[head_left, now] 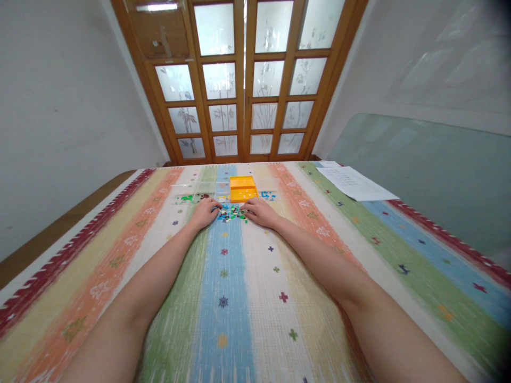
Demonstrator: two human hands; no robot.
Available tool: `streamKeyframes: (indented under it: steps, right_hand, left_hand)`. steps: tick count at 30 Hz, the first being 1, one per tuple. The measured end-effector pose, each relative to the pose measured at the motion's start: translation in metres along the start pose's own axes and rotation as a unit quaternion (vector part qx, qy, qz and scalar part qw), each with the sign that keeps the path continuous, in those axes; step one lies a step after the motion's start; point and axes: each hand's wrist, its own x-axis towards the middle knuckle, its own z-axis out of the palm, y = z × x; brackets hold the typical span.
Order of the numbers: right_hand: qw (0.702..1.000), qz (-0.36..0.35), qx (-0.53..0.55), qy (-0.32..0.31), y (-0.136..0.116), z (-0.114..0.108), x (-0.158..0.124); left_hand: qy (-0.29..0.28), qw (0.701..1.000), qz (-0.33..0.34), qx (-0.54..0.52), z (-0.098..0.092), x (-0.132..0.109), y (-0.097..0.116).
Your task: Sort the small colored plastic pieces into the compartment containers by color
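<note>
Left hand [205,213] and right hand [258,211] rest at opposite sides of a loose pile of tiny plastic pieces [231,214], fingers curled inward; whether either pinches a piece I cannot tell. The pile, mixed blue, green, white and dark, lies on the cloth-covered counter [225,319], toward its far edge and about midway between its left and right edges. Just beyond, nearer the far edge, stands an open orange plastic case [241,180] with a few pale bits inside. Green pieces [186,199] and brown pieces [205,197] lie toward the left edge, blue pieces [267,196] toward the right. Printed paper [354,183] lies by the far right corner. The pieces should be nearly weightless, stiff and smooth, apt to skid or scatter; pinching opposite rims between thumb and fingertip looks surest.
</note>
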Motion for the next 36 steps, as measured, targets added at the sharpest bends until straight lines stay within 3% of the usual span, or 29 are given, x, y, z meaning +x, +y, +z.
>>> streamKeyframes:
  steps: [7,19,28,36]
  right_hand:
    - [0.999,-0.041,0.009,0.026,0.005,0.006,0.002]
    - [0.999,-0.019,0.003,0.031,0.005,0.004,0.003]
    - [0.978,0.132,0.096,0.127,0.011,0.003,0.003]
    - [0.948,0.192,0.171,0.189,0.019,0.000,0.002]
  left_hand:
    - [-0.004,1.000,-0.004,0.001,0.000,0.000,0.001]
    - [0.000,1.000,0.001,0.001,0.001,0.000,-0.001]
    - [0.005,1.000,0.006,-0.002,0.002,0.000,-0.002]
    - [0.003,1.000,0.007,0.007,0.002,0.001,-0.003]
